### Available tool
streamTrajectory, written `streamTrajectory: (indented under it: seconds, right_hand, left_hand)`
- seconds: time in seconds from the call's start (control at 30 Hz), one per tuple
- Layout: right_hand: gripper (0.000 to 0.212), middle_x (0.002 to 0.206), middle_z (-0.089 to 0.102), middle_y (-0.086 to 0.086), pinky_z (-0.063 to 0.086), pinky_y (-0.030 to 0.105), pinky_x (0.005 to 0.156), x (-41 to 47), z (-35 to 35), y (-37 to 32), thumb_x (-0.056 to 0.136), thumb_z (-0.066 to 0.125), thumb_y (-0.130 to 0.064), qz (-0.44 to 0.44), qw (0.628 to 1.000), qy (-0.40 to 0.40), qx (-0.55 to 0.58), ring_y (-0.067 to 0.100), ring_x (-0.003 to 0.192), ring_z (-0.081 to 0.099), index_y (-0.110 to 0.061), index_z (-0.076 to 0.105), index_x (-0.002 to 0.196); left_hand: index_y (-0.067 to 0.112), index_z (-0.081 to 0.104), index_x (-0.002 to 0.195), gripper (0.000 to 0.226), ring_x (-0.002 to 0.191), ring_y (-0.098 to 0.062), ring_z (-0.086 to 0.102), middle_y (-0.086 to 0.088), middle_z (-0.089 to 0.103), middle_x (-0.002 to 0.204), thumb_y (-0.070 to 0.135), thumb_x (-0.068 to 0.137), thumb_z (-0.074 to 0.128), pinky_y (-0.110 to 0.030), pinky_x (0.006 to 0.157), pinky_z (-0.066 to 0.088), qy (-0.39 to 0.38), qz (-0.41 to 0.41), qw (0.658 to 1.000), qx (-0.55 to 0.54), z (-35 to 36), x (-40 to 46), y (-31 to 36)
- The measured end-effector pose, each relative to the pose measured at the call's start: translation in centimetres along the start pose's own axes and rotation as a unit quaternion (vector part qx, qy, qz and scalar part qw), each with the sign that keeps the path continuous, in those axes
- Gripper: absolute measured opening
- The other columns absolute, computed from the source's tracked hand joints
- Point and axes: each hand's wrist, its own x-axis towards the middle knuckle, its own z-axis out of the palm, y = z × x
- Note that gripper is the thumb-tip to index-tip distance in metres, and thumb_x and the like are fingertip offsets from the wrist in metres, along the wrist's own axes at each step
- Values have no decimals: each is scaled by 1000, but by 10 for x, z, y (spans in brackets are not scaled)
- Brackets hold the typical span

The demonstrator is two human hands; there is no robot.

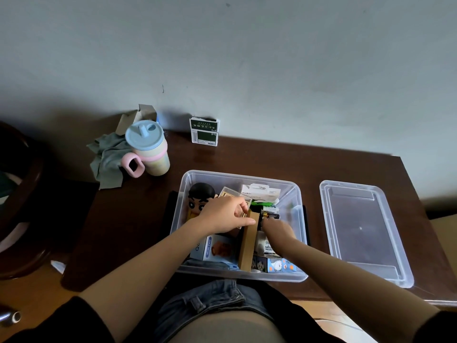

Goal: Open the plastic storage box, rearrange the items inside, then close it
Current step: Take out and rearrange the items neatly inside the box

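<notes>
Both forearms are extended forward and angled inward. The left hand [223, 214] is curled, thumb pointed right; the right hand [278, 230] is blurred, fingers unclear.

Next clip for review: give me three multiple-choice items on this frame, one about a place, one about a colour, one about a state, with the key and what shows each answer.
1. Where does the clear lid lie?
A. on the table, right of the storage box
B. on the box
C. on the floor

2. What colour is the top of the cup?
A. red
B. light blue
C. black

3. What is the left hand doing?
A. resting flat on the table
B. lifting the cup
C. holding a brown box inside the storage box

Key: 1 A, the lid lies flat beside the open box. 2 B, the cap is pale blue. 3 C, its fingers are on the brown box's top.
</notes>
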Motion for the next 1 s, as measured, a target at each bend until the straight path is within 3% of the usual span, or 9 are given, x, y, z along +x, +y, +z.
streamTrajectory:
  seconds: [0.3,0.37,0.43,0.5,0.57,0.67,0.77,0.83,1.0]
  right_hand:
    - [24,111,63,12,48,31,76,-1,-18,7,88,49,7,8,997,-72,-6,27,104,60,-3,59,107]
    - [19,107,64,14,50,32,75,-2,-26,9,87,48,4,5,997,-80,9,28,98,62,-1,61,101]
    - [18,102,67,16,54,34,79,-2,-37,11,88,48,0,-12,994,-95,43,28,92,65,2,63,98]
    - [20,100,69,17,56,33,74,-4,-48,13,93,47,-5,-17,980,-130,147,25,83,68,2,64,100]
    - [21,94,69,14,56,28,67,-8,-60,12,98,44,-12,3,935,-162,314,19,72,67,-2,62,95]
    - [42,87,65,9,58,36,68,-14,-74,4,100,35,-38,23,889,-106,446,19,72,66,-4,58,93]
    - [66,93,65,5,59,31,57,-16,-77,-6,85,32,-71,14,914,-79,399,20,79,68,-11,53,105]
    - [65,83,64,-2,57,25,51,-16,-76,-15,74,38,-81,4,937,-89,337,15,71,69,-23,48,100]
    - [22,67,67,-4,57,21,56,-8,-71,-31,83,58,-47,-32,968,-77,237,11,58,69,-25,57,87]
  left_hand:
    - [32,55,111,40,76,-9,58,12,58,76,57,81,61,-27,61,44,-24,21,999,43,-5,-4,6]
    - [35,54,119,44,81,-12,57,11,60,84,59,82,59,-27,59,43,-48,39,996,71,-7,-4,8]
    - [38,51,125,47,93,-12,58,11,63,104,59,83,58,-30,68,49,-77,53,992,87,-10,-2,9]
    - [38,49,127,48,96,-11,57,10,61,116,56,84,59,-34,73,51,-103,54,989,88,-13,0,9]
    - [34,52,126,43,86,-13,58,7,64,102,47,86,60,-36,71,51,-116,45,991,49,-16,-2,9]
    - [27,62,110,20,79,-15,63,9,64,81,29,92,56,-33,71,50,-57,38,997,-41,-26,-11,5]
    - [29,62,83,7,71,-8,63,14,63,71,33,89,61,-24,63,48,7,4,1000,-20,-44,-26,-11]
    - [31,59,74,18,64,-3,61,12,64,68,44,86,62,-20,55,44,-32,-31,998,41,-54,-39,-23]
    - [17,56,114,54,95,-17,59,0,62,109,60,82,58,-27,70,43,-196,-86,961,176,-30,-55,-29]
